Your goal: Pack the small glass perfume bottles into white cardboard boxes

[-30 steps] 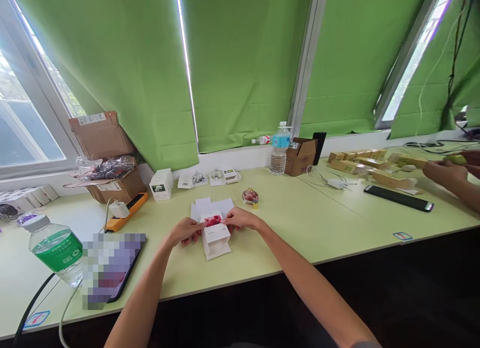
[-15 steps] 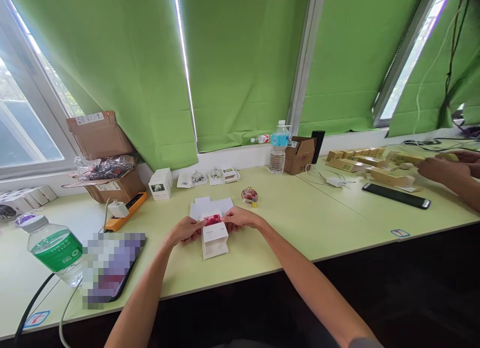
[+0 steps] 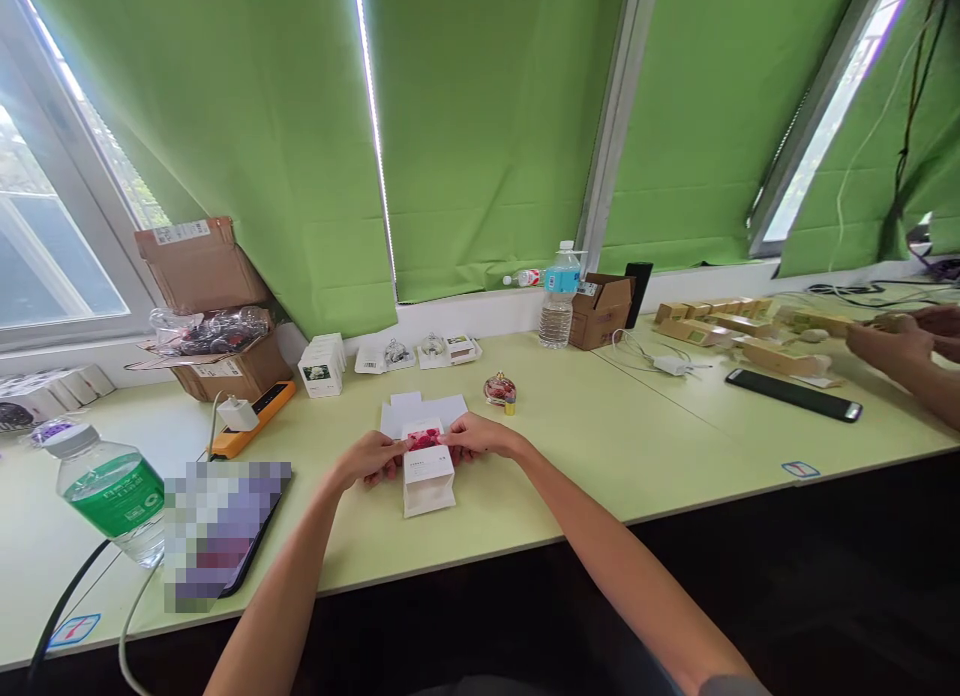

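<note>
Between my hands, low over the table, is a small white cardboard box (image 3: 429, 468) with a red flower picture on it. Its near end is open, and white flaps spread out at the far side. My left hand (image 3: 373, 458) pinches its left edge, while the fingers of my right hand (image 3: 474, 436) close on the right edge. Beyond my right hand stands a small glass bottle (image 3: 500, 387) with reddish contents, a little gold-coloured piece (image 3: 510, 405) beside it.
Left are a water bottle (image 3: 112, 491), a blurred tablet-like device (image 3: 225, 536), an orange power strip (image 3: 251, 422) and a carton (image 3: 232, 371). White boxes (image 3: 322, 364) stand farther back. To the right lie a black phone (image 3: 793, 395) and another person's hands (image 3: 892, 341).
My hands keep their hold on the white box, with hardly any movement. The other person's hands at the right have shifted slightly to the right.
</note>
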